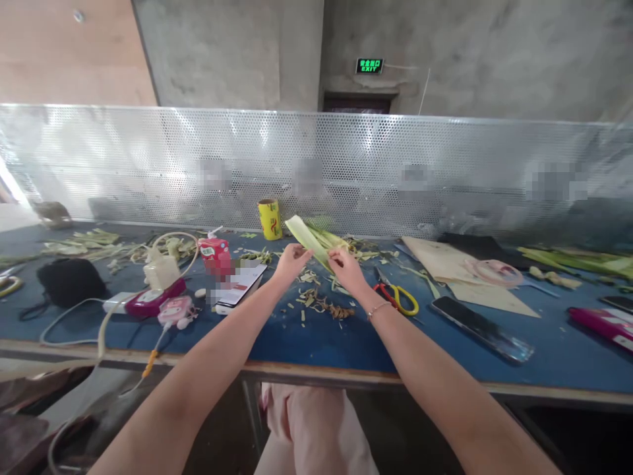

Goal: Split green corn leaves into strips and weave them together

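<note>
A broad, pale green plant stalk (309, 241) slants above the blue table, its wide end up and to the left. The pinched fingers of my left hand (293, 261) are on its left edge. Lower down, my right hand (346, 269) is closed on its narrower end, a bracelet on the wrist. Behind the hands lies a pile of green stalks (332, 237). Cut bits and dry scraps (339, 310) are scattered below them. Scissors with red and yellow handles (404, 300) lie right of my right wrist, touched by neither hand.
Left are a phone (242, 284), a pink carton (214, 256), a power strip (155, 298) with cables and a black pouch (72, 280). A yellow tape roll (270, 220) stands behind. Right are another phone (479, 328) and cardboard (489, 300). A perforated metal screen (222, 152) borders the back.
</note>
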A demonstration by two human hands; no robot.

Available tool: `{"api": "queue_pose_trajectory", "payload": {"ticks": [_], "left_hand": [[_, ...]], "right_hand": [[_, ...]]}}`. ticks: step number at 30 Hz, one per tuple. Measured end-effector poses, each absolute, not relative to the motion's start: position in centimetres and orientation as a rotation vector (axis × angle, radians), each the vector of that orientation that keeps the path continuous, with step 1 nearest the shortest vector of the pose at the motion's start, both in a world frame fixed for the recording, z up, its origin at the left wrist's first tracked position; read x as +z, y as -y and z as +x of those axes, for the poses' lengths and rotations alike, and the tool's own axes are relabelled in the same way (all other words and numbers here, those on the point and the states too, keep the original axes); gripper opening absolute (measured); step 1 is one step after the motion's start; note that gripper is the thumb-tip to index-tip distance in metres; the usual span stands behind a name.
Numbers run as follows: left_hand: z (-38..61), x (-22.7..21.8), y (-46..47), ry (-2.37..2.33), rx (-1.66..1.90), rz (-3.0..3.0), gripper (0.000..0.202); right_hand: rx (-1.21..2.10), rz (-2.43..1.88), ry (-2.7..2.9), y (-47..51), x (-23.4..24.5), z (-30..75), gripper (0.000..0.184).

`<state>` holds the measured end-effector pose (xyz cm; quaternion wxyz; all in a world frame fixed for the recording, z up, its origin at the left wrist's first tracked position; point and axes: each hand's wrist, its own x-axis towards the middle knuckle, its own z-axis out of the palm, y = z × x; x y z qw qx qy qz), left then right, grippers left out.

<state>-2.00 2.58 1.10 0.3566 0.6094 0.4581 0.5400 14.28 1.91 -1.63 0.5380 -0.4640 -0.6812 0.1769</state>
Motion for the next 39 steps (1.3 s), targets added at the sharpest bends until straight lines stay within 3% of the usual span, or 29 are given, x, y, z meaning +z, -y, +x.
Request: {"api": "queue_pose_trajectory", "payload": {"ticks": [8,13,17,20,24,28,30,39], "left_hand": [[-2.4,1.1,-2.6,-1.046,1.608,1.274,0.009],[-3.3,1.5,-3.8,-1.077,1.780,1.127,0.008],[-3.4,1.5,-4.0,-1.069,1.771,1.112,0.008],[-3.2,1.4,-4.0,-1.057,1.759,1.089,0.008],[-3.1,1.4,-4.0,-1.016,1.786,0.980,0.008],[-3.2,1.5,-4.0,-1.003,1.786,0.932,0.007],[-3.2,1.4,-4.1,-0.990,1.788,0.926,0.008],[-4.2,1.3,-5.0,-0.968,1.994,0.868,0.013]], "right_hand": [[0.488,-1.106,1.870,-0.6,-1.4,14.2,0.019],[0.174,-1.317,1.740,-1.5,-1.0,16.4,0.023],[-0.051,-1.686,1.381,-3.1,-1.5,18.5,0.042],[0.007,-1.798,1.609,-3.0,-1.6,19.2,0.034],[0.163,-1.617,1.839,-1.3,-0.9,18.0,0.022],[0.632,-1.234,1.933,-0.2,-0.6,15.6,0.037],[0.758,-1.166,1.881,-0.2,-1.0,14.7,0.032],[0.758,-1.222,1.848,0.4,-0.3,14.7,0.027]]}}
